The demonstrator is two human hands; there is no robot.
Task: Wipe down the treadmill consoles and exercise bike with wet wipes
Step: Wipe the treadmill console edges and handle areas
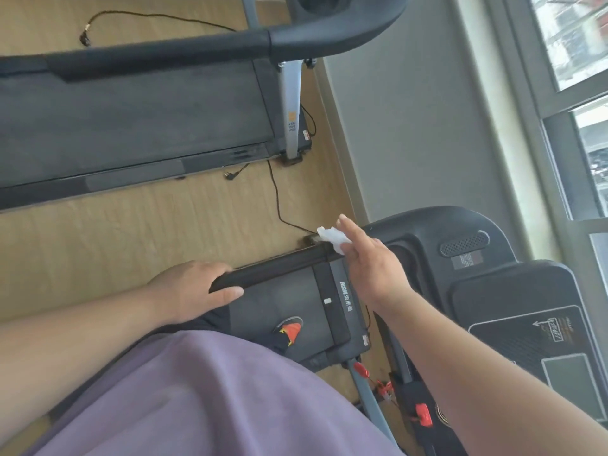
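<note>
Two treadmills fill the view, which is rolled sideways. The far treadmill (131,120) stretches across the upper left on the wooden floor (131,232), its unplugged power cord (276,192) trailing toward the near machine. The near treadmill (296,307), which the person stands on, shows its deck below the hands and its dark console (477,258) at the right, by the grey wall under the window.

The left handrail (279,266) of the near treadmill runs from the console's left corner back toward the person. The left hand (194,287) grips its free end, fingers wrapped over the bar and thumb beneath. The right hand (371,258) holds a crumpled white wet wipe (330,238) against the rail where it meets the console; the index finger is stretched out, and the wipe appears pinched under the other fingers, though the hand hides the pinch itself.

Likely risks: the small bunched wipe could slip out and fall to the floor, or skip the rail's underside; moisture pressed into the console's speaker grille or buttons could harm the electronics.

The deck's front cover reads "HSM" followed by Chinese characters. Writing on the console panel and the far treadmill's upright is too small to read.
</note>
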